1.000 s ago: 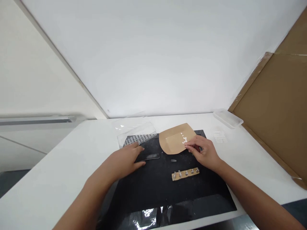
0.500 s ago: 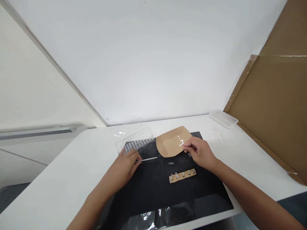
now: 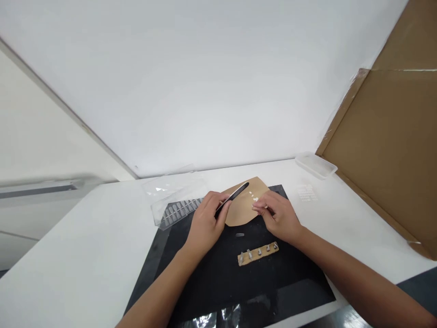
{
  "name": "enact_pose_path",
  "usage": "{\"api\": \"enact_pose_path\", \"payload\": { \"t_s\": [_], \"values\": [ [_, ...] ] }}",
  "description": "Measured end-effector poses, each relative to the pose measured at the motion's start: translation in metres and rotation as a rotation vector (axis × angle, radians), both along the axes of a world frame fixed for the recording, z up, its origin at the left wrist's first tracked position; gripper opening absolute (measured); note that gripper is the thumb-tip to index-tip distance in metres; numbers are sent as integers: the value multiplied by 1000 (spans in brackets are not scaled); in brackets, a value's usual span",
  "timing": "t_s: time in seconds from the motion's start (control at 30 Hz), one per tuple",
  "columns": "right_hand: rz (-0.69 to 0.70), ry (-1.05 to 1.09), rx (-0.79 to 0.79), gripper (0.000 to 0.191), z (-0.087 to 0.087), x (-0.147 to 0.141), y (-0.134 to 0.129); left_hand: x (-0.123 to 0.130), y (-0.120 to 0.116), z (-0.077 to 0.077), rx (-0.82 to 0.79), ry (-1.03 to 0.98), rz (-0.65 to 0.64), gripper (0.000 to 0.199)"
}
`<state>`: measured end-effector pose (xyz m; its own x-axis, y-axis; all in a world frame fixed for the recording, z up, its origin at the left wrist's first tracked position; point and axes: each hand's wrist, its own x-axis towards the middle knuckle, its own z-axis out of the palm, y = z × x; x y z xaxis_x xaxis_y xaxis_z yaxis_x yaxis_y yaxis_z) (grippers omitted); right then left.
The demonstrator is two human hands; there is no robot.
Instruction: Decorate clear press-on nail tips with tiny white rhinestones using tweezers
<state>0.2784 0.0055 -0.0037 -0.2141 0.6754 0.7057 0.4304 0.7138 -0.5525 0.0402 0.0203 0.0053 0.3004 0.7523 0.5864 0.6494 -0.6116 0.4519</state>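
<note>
Black file (image 3: 238, 192), gripped by the left hand (image 3: 205, 223), points away and rightward over the tan paper tray (image 3: 238, 217), its free tip near the right hand (image 3: 280, 217), whose fingertips bunch together (whether around something small, I cannot tell).

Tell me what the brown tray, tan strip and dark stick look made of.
Tray: probably paperboard, matte; plain brown surface.
Strip: maybe cardboard or cork, matte; tan, roughish edges.
Dark stick: dark face, pale edge; material unclear, possibly plastic.
</note>
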Motion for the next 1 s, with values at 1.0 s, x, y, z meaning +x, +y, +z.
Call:
{"api": "enact_pose_path", "payload": {
  "t_s": [1.0],
  "values": [
    [-43, -170, 61, 27, 11, -41, 43, 18, -26, -2, -518, -655, 49, 29]
  ]
}}
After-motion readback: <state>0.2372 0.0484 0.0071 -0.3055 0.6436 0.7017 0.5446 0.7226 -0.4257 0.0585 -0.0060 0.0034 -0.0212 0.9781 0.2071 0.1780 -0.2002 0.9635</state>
